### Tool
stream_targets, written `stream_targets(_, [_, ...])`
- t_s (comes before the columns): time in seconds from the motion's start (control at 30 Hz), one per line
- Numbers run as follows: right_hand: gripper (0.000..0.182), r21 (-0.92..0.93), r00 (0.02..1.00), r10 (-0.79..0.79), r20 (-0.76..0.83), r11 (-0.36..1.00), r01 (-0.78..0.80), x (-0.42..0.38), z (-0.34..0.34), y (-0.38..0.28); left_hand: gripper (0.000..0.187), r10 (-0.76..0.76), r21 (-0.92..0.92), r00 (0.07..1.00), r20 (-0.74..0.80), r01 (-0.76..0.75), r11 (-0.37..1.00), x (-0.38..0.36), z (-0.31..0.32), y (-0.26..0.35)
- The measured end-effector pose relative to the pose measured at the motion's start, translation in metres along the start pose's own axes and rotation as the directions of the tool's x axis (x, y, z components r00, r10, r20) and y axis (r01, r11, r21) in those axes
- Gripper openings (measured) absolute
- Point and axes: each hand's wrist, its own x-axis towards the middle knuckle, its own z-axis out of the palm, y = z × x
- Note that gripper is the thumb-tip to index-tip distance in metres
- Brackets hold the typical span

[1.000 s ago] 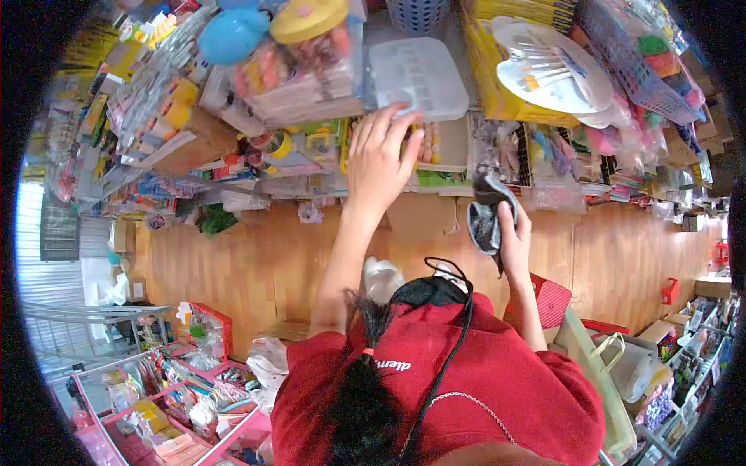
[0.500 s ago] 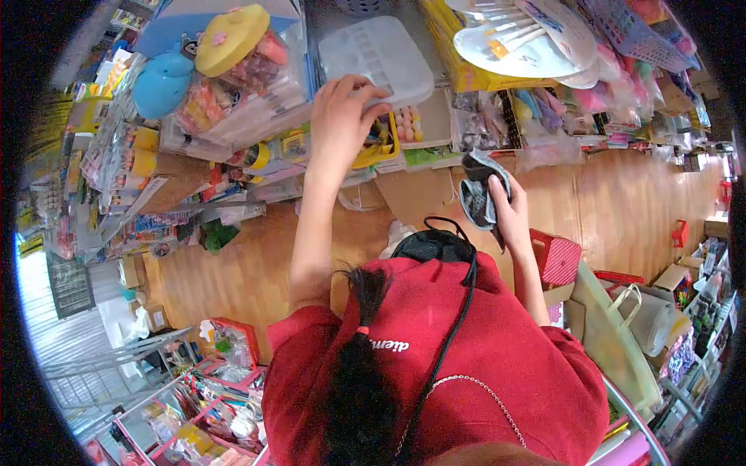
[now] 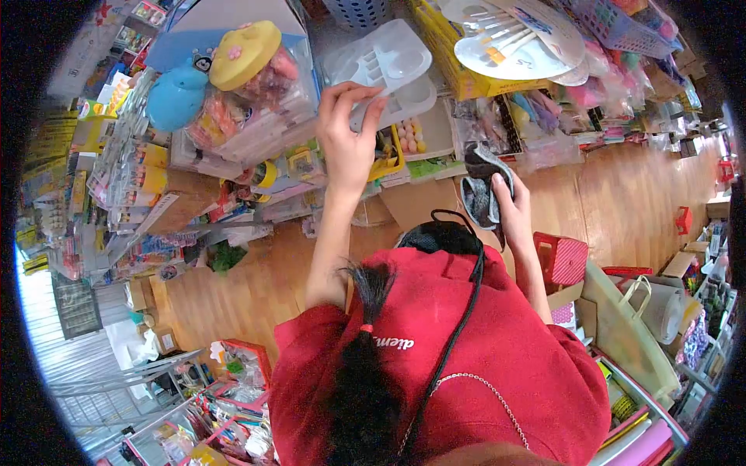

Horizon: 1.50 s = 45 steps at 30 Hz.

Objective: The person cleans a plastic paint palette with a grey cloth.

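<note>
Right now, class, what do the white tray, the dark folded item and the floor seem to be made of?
White tray: thin, smooth plastic, judging by its translucency and moulded wells.
Dark folded item: probably matt fabric, with soft folds and paler edging; coated material is possible.
Floor: glossy wood or wood-look laminate, with plank lines and grain-like colour.

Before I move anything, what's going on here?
The person, in a red shirt, has their left hand at the near edge of a clear plastic palette, which is tilted up over a similar one beneath it. Their right hand holds a dark, grey-edged folded item. White palettes with brushes lie off to the right.
</note>
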Motion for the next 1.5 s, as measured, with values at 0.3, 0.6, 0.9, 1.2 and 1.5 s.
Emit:
stream_targets(0.3, [0.033,0.085,0.996,0.028,0.079,0.996,-0.035,-0.002,0.015,0.0,0.016,0.229,0.298,0.964,0.136,-0.26,0.919,-0.037,0.01,-0.003])
stream_targets(0.6, [0.033,0.115,0.99,-0.017,0.141,0.993,0.001,-0.004,0.015,0.001,0.021,0.185,0.303,0.977,0.108,-0.21,0.93,-0.016,-0.017,0.035])
stream_targets(0.9, [0.032,0.123,0.995,-0.043,0.09,0.992,0.031,0.001,-0.002,0.01,0.049,0.459,0.575,0.781,-0.424,-0.159,0.802,0.162,-0.198,0.065])
stream_targets(1.2, [0.031,0.137,0.997,-0.045,0.069,0.99,0.035,0.002,0.004,0.01,0.126,0.193,0.33,0.819,-0.54,-0.005,0.944,0.275,-0.285,-0.047])
stream_targets(1.5, [0.027,0.135,0.98,-0.137,0.144,0.984,0.118,-0.005,0.041,-0.028,0.077,-0.005,0.257,0.868,-0.497,0.153,0.954,0.278,-0.309,-0.055])
